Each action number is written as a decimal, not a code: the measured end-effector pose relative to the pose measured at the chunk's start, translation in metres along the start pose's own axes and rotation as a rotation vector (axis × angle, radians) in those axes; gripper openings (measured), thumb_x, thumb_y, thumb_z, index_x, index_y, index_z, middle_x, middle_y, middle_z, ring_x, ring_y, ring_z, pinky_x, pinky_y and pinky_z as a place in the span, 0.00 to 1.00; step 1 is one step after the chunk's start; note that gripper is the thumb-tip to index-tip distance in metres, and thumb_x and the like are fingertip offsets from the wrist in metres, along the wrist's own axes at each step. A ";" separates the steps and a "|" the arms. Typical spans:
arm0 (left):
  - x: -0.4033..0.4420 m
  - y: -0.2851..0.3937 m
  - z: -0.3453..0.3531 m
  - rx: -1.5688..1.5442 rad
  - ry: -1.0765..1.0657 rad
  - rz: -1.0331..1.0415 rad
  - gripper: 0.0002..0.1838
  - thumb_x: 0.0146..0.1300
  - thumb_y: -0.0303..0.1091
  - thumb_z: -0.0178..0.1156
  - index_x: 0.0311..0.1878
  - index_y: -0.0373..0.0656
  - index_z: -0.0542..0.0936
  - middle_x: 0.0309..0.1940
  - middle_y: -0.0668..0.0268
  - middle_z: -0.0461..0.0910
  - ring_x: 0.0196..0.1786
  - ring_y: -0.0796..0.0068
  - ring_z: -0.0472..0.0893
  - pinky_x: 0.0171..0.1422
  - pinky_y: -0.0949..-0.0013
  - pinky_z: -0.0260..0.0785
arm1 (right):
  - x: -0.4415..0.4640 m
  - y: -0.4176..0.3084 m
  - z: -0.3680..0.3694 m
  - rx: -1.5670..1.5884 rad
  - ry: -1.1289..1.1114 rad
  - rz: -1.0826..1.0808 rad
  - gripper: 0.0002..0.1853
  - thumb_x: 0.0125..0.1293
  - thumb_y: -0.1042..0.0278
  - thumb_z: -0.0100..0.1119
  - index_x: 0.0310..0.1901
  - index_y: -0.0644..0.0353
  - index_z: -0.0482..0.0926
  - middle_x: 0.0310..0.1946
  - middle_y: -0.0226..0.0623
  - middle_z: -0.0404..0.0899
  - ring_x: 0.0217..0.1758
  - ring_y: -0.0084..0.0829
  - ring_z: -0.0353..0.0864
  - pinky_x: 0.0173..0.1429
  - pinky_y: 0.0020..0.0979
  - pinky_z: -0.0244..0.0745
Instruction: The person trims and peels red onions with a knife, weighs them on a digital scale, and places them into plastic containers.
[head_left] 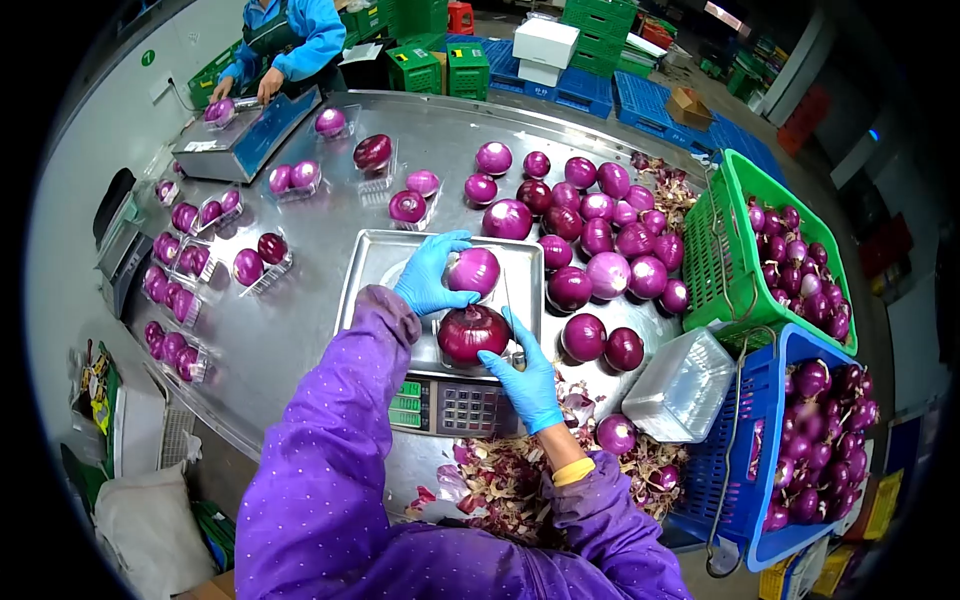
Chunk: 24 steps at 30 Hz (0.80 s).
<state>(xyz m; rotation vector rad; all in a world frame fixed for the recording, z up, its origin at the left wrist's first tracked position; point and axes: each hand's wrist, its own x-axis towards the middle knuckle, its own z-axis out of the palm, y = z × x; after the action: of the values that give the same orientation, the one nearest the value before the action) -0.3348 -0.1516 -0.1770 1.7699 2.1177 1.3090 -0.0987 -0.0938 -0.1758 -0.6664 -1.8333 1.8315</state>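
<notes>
Both hands wear blue gloves over the metal tray (358, 275) of a digital scale (460, 406). My left hand (436, 276) curves round the left side of a light purple onion (474, 272), thumb at its lower edge. My right hand (522, 372) has its fingers on the right side of a dark red onion (472, 336), which sits just below the lighter one. Clear plastic of a container shows beside the onions, mostly hidden by them and the hands. The scale's green display is lit at the tray's near side.
Loose onions (608, 275) lie right of the scale, peeled skins (515, 478) at the near edge. Green (708, 250) and blue crates (708, 450) of onions and stacked clear containers (682, 385) stand right. Packed onions (248, 267) lie left; another person (290, 40) works behind a second scale.
</notes>
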 end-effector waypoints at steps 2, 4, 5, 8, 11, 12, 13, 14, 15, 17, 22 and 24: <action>-0.002 -0.001 -0.002 -0.151 -0.062 -0.138 0.43 0.39 0.45 0.76 0.59 0.39 0.71 0.60 0.53 0.71 0.63 0.55 0.71 0.69 0.57 0.62 | 0.002 -0.001 0.000 -0.014 0.002 0.018 0.40 0.56 0.62 0.72 0.69 0.60 0.63 0.64 0.46 0.69 0.67 0.34 0.69 0.69 0.32 0.64; -0.004 0.000 -0.001 -0.288 -0.100 -0.265 0.45 0.38 0.46 0.76 0.61 0.38 0.70 0.57 0.54 0.73 0.59 0.53 0.74 0.66 0.56 0.66 | 0.004 -0.002 0.001 -0.081 0.020 -0.012 0.39 0.57 0.61 0.72 0.68 0.63 0.64 0.63 0.47 0.71 0.65 0.33 0.71 0.68 0.31 0.66; -0.005 0.001 -0.001 -0.219 -0.092 -0.264 0.45 0.38 0.50 0.76 0.60 0.38 0.70 0.54 0.53 0.76 0.57 0.53 0.77 0.63 0.57 0.68 | 0.005 -0.003 0.001 -0.083 0.020 -0.013 0.39 0.57 0.61 0.72 0.67 0.63 0.65 0.62 0.47 0.71 0.65 0.33 0.71 0.68 0.31 0.66; 0.013 0.039 -0.016 -0.028 -0.251 -0.527 0.43 0.40 0.48 0.76 0.59 0.40 0.70 0.53 0.52 0.77 0.56 0.58 0.78 0.63 0.62 0.68 | 0.006 0.002 0.002 -0.068 0.022 0.012 0.39 0.57 0.62 0.72 0.67 0.64 0.65 0.61 0.46 0.72 0.63 0.32 0.72 0.67 0.30 0.67; 0.018 0.036 -0.006 0.027 -0.206 -0.512 0.42 0.37 0.50 0.77 0.56 0.39 0.72 0.49 0.53 0.79 0.51 0.59 0.80 0.58 0.63 0.72 | 0.005 0.001 0.002 0.016 0.023 0.065 0.38 0.57 0.64 0.72 0.67 0.64 0.65 0.61 0.44 0.72 0.62 0.29 0.72 0.66 0.29 0.67; 0.020 0.036 -0.005 0.040 -0.195 -0.494 0.42 0.37 0.50 0.77 0.55 0.39 0.73 0.49 0.53 0.79 0.51 0.60 0.80 0.58 0.63 0.72 | 0.005 0.001 0.001 -0.019 0.026 0.034 0.38 0.57 0.64 0.71 0.67 0.64 0.65 0.61 0.43 0.72 0.62 0.29 0.72 0.66 0.29 0.67; 0.021 0.038 -0.007 0.070 -0.185 -0.478 0.39 0.38 0.49 0.77 0.53 0.38 0.74 0.48 0.55 0.80 0.50 0.64 0.80 0.57 0.64 0.73 | 0.005 0.001 0.001 -0.051 0.030 0.003 0.37 0.57 0.65 0.71 0.67 0.64 0.65 0.61 0.43 0.72 0.62 0.28 0.72 0.66 0.29 0.68; 0.018 0.032 -0.005 -0.046 -0.122 -0.461 0.39 0.39 0.48 0.77 0.53 0.38 0.74 0.47 0.56 0.80 0.49 0.65 0.80 0.57 0.65 0.73 | 0.005 0.000 0.000 -0.081 0.035 -0.027 0.37 0.57 0.66 0.71 0.67 0.63 0.65 0.61 0.43 0.72 0.62 0.28 0.71 0.66 0.29 0.68; 0.010 0.018 0.003 -0.162 -0.060 -0.443 0.38 0.39 0.48 0.77 0.53 0.37 0.74 0.47 0.57 0.80 0.49 0.67 0.80 0.57 0.65 0.73 | 0.003 -0.006 0.001 -0.005 0.021 0.010 0.37 0.57 0.65 0.71 0.67 0.63 0.66 0.61 0.42 0.72 0.62 0.28 0.71 0.66 0.28 0.67; 0.000 -0.005 0.019 -0.354 0.104 -0.360 0.34 0.41 0.45 0.76 0.51 0.36 0.76 0.44 0.58 0.81 0.45 0.69 0.81 0.53 0.66 0.75 | 0.003 -0.012 0.000 -0.007 0.002 -0.006 0.37 0.57 0.64 0.71 0.67 0.62 0.66 0.61 0.42 0.72 0.62 0.28 0.71 0.66 0.28 0.67; -0.001 -0.005 0.022 -0.845 0.276 -0.509 0.36 0.52 0.51 0.64 0.58 0.35 0.72 0.49 0.59 0.78 0.52 0.68 0.78 0.62 0.64 0.70 | 0.002 -0.008 -0.004 -0.019 -0.006 0.072 0.39 0.57 0.62 0.71 0.68 0.61 0.64 0.61 0.42 0.72 0.63 0.29 0.71 0.67 0.29 0.66; 0.003 0.006 0.024 -1.249 0.498 -0.484 0.34 0.55 0.53 0.60 0.59 0.37 0.72 0.51 0.59 0.78 0.55 0.65 0.78 0.65 0.61 0.67 | 0.000 -0.005 -0.005 -0.030 -0.004 0.050 0.40 0.57 0.60 0.71 0.69 0.61 0.64 0.62 0.44 0.72 0.64 0.31 0.71 0.67 0.30 0.66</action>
<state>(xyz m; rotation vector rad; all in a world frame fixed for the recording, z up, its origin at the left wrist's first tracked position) -0.3173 -0.1365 -0.1871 0.4268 1.1042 2.2356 -0.0958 -0.0903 -0.1707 -0.7262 -1.8656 1.8420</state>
